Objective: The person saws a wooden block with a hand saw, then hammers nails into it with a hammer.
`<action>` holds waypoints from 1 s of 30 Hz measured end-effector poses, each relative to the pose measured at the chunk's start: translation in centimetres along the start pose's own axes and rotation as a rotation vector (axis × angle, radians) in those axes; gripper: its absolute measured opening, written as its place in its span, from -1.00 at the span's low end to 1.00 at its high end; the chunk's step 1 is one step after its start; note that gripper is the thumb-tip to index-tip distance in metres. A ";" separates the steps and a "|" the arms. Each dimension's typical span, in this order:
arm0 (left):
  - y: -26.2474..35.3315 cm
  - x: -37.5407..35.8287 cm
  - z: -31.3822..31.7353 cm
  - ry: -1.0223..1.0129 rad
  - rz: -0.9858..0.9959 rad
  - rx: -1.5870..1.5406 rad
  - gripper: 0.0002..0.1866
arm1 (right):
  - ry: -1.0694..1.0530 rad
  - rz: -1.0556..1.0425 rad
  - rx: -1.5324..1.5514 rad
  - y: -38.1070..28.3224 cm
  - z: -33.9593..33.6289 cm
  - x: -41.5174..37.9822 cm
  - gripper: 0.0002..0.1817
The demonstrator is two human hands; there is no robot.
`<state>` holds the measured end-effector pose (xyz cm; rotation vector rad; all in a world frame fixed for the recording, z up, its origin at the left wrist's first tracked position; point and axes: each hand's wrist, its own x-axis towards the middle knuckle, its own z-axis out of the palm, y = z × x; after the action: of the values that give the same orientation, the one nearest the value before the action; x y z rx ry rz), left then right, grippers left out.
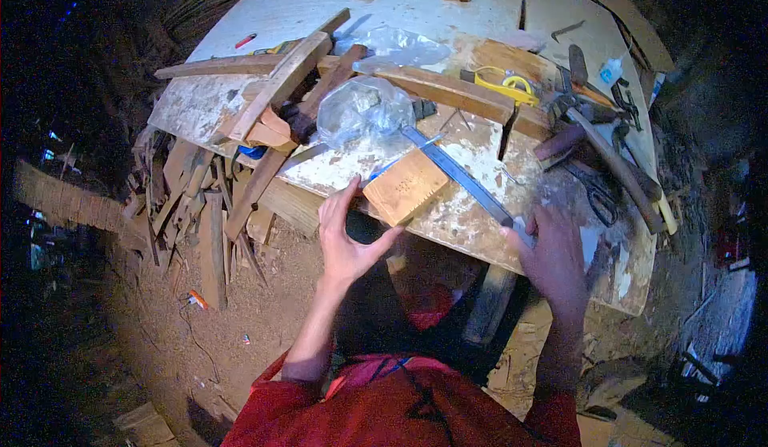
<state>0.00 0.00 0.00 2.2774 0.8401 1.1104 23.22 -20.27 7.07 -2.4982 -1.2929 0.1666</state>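
Note:
A pale wooden block (pixel 406 187) with a row of small notches along one edge lies at the bench's near edge. My left hand (pixel 346 235) grips its near left corner, thumb and forefinger on two sides. A flat bluish metal strip, like a ruler (pixel 460 172), runs diagonally to the right of the block. Its lower end is at my right hand (pixel 552 247), thumb against it and fingers curled; part of that grip is hidden. A thin pen-like stick (pixel 433 140) lies across the upper end of the strip.
On the worn workbench (pixel 312 167) rest a clear plastic bag (pixel 364 111), long wooden pieces (pixel 284 87) and a yellow tape measure (pixel 508 85). Scissors (pixel 594 191) and a hammer-like tool (pixel 612 155) lie at right. Scrap wood (pixel 212 247) leans at the left below.

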 end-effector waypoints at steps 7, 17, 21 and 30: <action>-0.5 -0.2 0.5 -0.057 0.035 -0.065 -0.12 | 0.143 0.069 0.107 0.5 2.0 -2.2 -0.61; 1.0 -3.1 0.1 0.074 -0.053 -0.212 -0.17 | -0.028 0.280 0.340 0.5 1.4 -4.8 -0.70; 1.0 -6.6 2.0 0.332 -0.237 -0.461 -0.42 | 0.020 0.302 0.514 0.7 1.2 -7.0 -0.75; 0.7 -5.7 3.3 -0.239 -0.829 -0.998 -0.35 | 0.338 0.401 0.387 2.3 2.8 -9.2 -0.82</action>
<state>0.11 -4.90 -4.42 1.0324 0.7580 0.6084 18.95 -28.30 3.31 -2.2886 -0.5576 0.0708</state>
